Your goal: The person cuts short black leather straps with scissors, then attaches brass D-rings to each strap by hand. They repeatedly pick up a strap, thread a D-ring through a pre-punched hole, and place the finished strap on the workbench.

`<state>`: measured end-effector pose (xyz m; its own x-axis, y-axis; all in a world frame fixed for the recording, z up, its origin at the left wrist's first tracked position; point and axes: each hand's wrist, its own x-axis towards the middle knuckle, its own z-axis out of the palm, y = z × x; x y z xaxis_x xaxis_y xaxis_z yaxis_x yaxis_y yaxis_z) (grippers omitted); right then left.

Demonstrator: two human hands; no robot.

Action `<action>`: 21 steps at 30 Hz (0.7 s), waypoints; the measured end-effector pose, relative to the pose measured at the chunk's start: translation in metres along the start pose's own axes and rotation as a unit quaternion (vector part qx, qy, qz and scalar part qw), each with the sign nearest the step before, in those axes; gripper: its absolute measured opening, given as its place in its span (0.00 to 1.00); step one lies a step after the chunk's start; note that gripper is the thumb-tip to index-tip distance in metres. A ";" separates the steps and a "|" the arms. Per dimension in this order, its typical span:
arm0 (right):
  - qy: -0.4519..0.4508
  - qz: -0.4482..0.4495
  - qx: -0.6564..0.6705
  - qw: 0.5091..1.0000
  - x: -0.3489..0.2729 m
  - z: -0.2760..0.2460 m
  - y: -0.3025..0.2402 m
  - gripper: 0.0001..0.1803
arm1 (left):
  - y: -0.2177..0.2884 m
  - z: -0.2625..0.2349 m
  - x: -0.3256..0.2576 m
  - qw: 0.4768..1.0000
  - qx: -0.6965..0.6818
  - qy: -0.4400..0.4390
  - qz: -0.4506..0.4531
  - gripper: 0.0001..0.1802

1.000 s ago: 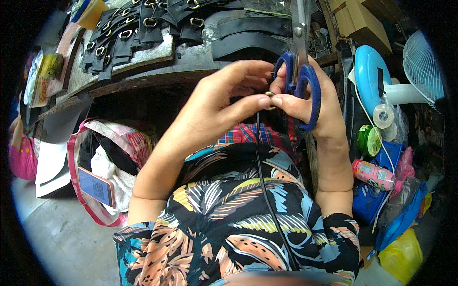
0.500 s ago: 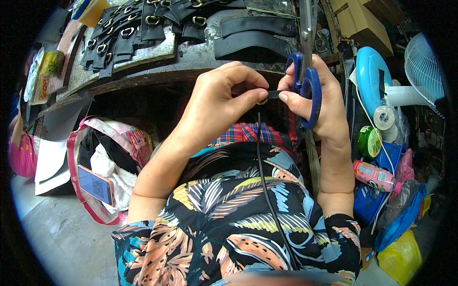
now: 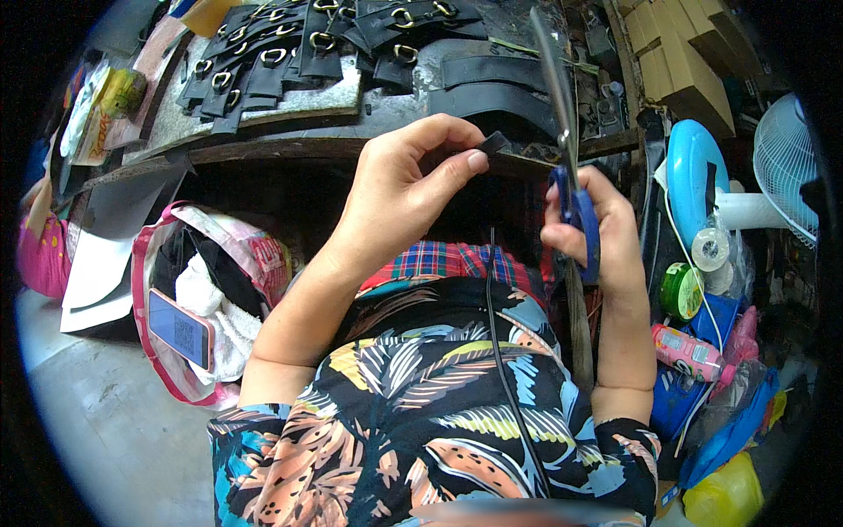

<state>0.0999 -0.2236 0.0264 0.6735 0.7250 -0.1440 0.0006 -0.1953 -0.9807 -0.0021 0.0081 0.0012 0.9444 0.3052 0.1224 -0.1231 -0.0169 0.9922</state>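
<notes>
My left hand [image 3: 408, 180] is closed, pinching a short black strip [image 3: 495, 142] between thumb and forefinger; the strip's free end points to the upper right. In my right hand [image 3: 608, 230] is a pair of scissors [image 3: 577, 206] with blue handles, blades pointing upward. The scissors and the strip are apart. Beyond my hands, on the bench, lie two wide, curved black strips [image 3: 500, 104]. Left of them several black straps [image 3: 262, 81] with gold-coloured metal rings overlap on a grey slab.
An open bag [image 3: 140, 290] with a white cloth and a phone [image 3: 180, 329] stands at the left. On the right are a white fan [image 3: 786, 167], a blue round object [image 3: 694, 162], tape rolls [image 3: 709, 249] and a pink bottle [image 3: 687, 351]. Cardboard boxes [image 3: 689, 79] stand at the far right.
My right hand has let go of the strip and moved down and right with the scissors. The left hand keeps the strip, now tilted upward. The whole view has shifted slightly.
</notes>
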 end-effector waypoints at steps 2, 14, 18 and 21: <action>-0.028 0.060 0.025 0.997 -0.008 -0.007 0.005 0.18 | 0.001 -0.003 0.000 0.999 -0.023 -0.009 -0.023 0.11; 0.075 -0.107 0.100 0.986 0.013 0.009 0.002 0.22 | 0.013 0.015 -0.004 0.991 0.050 -0.126 0.001 0.09; 0.056 -0.105 0.104 0.987 0.019 0.018 -0.005 0.20 | 0.013 0.015 -0.002 0.992 0.032 -0.125 0.007 0.03; 0.040 -0.103 0.097 0.989 0.021 0.020 -0.005 0.20 | 0.011 0.011 -0.001 0.985 0.046 -0.166 0.019 0.06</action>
<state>0.0992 -0.1935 0.0258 0.7308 0.6795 0.0640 0.0065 0.0869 -0.9962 -0.0008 -0.0027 0.0120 0.9890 -0.0250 0.1455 -0.1474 -0.1129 0.9826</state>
